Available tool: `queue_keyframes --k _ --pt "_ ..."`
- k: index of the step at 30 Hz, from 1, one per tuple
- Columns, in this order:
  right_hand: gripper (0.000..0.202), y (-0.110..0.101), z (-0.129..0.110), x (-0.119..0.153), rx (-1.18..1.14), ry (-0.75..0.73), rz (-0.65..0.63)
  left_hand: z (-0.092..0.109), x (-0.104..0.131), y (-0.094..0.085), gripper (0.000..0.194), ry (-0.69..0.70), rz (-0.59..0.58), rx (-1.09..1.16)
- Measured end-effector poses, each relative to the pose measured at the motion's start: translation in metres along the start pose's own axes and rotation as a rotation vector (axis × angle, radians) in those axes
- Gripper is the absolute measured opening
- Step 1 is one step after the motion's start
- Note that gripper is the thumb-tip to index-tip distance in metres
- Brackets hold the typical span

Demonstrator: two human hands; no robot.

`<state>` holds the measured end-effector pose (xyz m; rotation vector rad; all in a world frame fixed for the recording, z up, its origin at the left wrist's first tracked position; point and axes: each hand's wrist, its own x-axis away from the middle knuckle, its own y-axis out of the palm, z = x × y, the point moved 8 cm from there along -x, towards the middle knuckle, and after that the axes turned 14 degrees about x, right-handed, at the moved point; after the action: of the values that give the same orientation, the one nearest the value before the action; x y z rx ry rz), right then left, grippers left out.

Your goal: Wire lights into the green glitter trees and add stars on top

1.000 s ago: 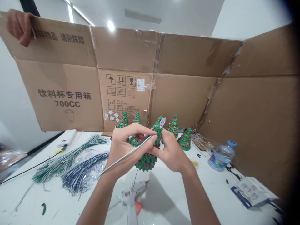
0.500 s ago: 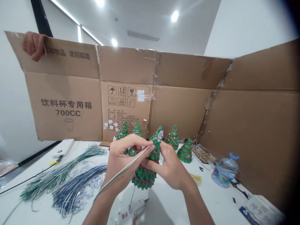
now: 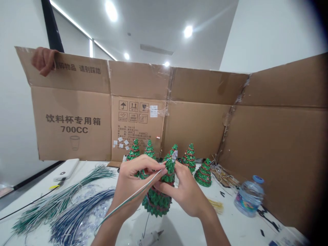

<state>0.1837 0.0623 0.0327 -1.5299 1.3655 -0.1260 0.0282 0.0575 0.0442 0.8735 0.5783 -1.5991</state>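
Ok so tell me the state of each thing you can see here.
Left hand: pinching thin wires
Right hand: holding front tree
Front tree: partly hidden by hands
Trees behind: upright
Bottle: upright, capped
Cardboard: unfolded, standing
Green-white wires: loosely bunched
Blue-white wires: loosely bunched
White device: black cable at one end
Glue gun: mostly out of frame
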Motion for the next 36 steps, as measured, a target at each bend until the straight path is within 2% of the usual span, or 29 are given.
queue_keyframes --k 6,11,16,20,26,36 --pt "0.017 0.004 -0.006 0.0 -0.044 -0.028 -0.025 0.005 -0.002 0.0 0.003 0.041 -0.002 -0.062" --pt "0.016 0.003 0.0 0.001 -0.002 -0.012 0.002 0.011 0.0 0.007 0.009 0.099 -0.076 -0.07" --pt "0.011 0.003 0.006 -0.001 0.004 -0.014 0.001 0.014 0.001 0.017 0.011 0.125 -0.164 -0.181" --pt "0.011 0.004 0.006 -0.002 -0.003 -0.032 0.002 0.017 0.002 0.02 0.015 0.161 -0.191 -0.215" --pt "0.014 0.006 0.012 -0.001 0.019 0.013 0.006 0.017 0.002 0.017 0.014 0.19 -0.14 -0.208" --pt "0.016 0.008 0.008 0.0 -0.001 -0.011 -0.002 0.022 0.002 0.016 0.01 0.251 -0.048 -0.268"
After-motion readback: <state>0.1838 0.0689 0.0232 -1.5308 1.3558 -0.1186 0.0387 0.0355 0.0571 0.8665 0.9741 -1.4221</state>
